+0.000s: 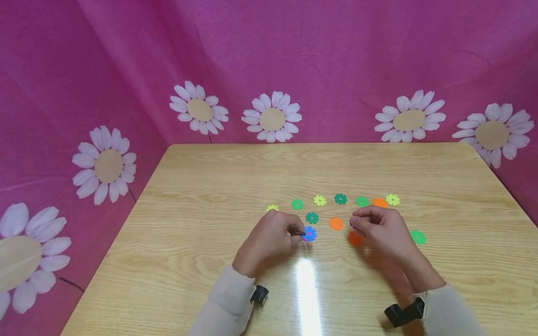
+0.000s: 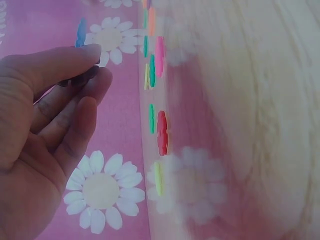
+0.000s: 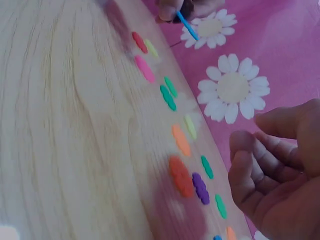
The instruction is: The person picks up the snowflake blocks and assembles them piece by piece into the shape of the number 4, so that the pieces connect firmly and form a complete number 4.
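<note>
My left hand (image 1: 271, 235) pinches a dark piece (image 2: 80, 78) between thumb and fingers, above the table. A blue notched flower-shaped disc (image 1: 310, 234) stands out from the fingertips beside that piece; whether the two are joined I cannot tell. Over the discs on the right hovers my right hand (image 1: 384, 231), fingers loosely bent, nothing between thumb and fingertips. Beneath it lie an orange-red disc (image 3: 180, 176) and a purple disc (image 3: 200, 188), partly hidden in the head view. Near the left hand a pink disc (image 3: 145, 69) and a red disc (image 3: 140, 42) rest on the wood.
Several more discs lie flat on the wooden table (image 1: 189, 196): dark green (image 1: 312, 218), orange (image 1: 336, 224), yellow (image 1: 320, 200) and light green (image 1: 418, 237) among them. A pink curtain (image 1: 328, 56) with white flowers stands behind the table and along its left side.
</note>
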`<state>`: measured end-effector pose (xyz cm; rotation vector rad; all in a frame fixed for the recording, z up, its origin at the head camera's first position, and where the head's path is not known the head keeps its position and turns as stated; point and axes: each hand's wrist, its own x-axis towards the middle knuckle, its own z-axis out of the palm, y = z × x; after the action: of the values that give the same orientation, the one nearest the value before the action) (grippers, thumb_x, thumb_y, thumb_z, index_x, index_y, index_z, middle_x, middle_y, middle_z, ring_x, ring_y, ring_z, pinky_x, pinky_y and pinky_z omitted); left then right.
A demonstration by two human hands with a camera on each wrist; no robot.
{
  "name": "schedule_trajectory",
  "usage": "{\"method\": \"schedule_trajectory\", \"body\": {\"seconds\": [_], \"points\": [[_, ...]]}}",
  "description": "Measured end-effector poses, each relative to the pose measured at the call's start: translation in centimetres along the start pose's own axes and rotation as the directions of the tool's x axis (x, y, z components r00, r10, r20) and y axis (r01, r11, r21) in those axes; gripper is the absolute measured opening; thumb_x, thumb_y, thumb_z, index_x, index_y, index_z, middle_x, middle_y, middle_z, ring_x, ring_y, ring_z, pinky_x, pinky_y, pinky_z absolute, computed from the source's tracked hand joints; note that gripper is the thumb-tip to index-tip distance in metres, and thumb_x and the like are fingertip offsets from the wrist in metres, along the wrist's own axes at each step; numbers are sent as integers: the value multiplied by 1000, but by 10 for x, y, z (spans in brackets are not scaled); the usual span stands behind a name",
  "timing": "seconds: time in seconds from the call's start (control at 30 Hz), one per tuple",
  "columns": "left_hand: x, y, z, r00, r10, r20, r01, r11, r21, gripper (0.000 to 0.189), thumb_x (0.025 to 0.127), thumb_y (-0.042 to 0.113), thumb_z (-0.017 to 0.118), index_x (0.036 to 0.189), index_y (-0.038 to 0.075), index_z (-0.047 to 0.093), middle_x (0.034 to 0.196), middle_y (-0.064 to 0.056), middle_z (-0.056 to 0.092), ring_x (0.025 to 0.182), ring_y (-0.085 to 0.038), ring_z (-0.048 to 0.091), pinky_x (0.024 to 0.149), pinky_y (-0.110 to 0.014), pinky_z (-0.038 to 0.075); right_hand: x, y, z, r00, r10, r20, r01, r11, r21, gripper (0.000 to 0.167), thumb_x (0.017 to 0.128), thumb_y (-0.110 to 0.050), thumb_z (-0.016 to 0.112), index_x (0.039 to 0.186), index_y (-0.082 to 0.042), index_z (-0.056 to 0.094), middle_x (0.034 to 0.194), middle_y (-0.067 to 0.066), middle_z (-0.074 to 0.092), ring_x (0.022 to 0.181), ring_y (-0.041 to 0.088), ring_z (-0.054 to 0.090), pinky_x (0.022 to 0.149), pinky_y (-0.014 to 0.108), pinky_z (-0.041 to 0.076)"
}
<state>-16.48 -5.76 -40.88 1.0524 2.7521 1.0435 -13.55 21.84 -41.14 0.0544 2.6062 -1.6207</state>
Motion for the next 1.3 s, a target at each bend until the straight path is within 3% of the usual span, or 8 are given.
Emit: {"method": "schedule_trajectory", "body": {"seconds": [0.2,0.43,0.7,0.93,1.3], "points": [[-1,0,-1,1000,-18,3,18,1000,6,9,81,5,79,83,14,76,77,12,70,70,6,58,68,-16,48,2,8,-5,999,-47,16,49,989,-136,24,96,-18,68,111,1,70,96,10,71,81,24,63,66,28,53],[-4,-1,-2,999,-42,0,42,999,-3,9,82,8,81,83,15,77,76,15,68,69,6,58,68,-16,49,2,13,-4,996,-80,36,87,947,-309,18,93,-15,71,106,-2,72,90,2,69,80,22,58,66,31,49],[-5,-1,-4,998,-63,16,63,997,-38,8,83,7,81,84,14,77,77,14,68,69,4,58,68,-17,50,1,12,-1,993,-88,83,114,915,-386,16,89,-15,75,100,-5,72,86,-1,67,79,20,57,68,33,48],[-5,-2,-2,999,-48,9,48,999,-15,8,82,8,81,84,14,78,77,14,68,69,5,58,68,-16,49,1,15,1,990,-82,117,127,878,-461,22,86,-21,79,98,-4,73,83,-1,66,76,20,56,68,36,49],[-5,-2,-3,997,-78,5,78,997,-1,8,81,10,83,85,15,79,77,16,68,70,4,58,69,-17,49,2,17,5,989,-112,96,146,833,-533,26,81,-25,83,90,-3,73,82,3,69,78,23,62,72,45,52]]}}
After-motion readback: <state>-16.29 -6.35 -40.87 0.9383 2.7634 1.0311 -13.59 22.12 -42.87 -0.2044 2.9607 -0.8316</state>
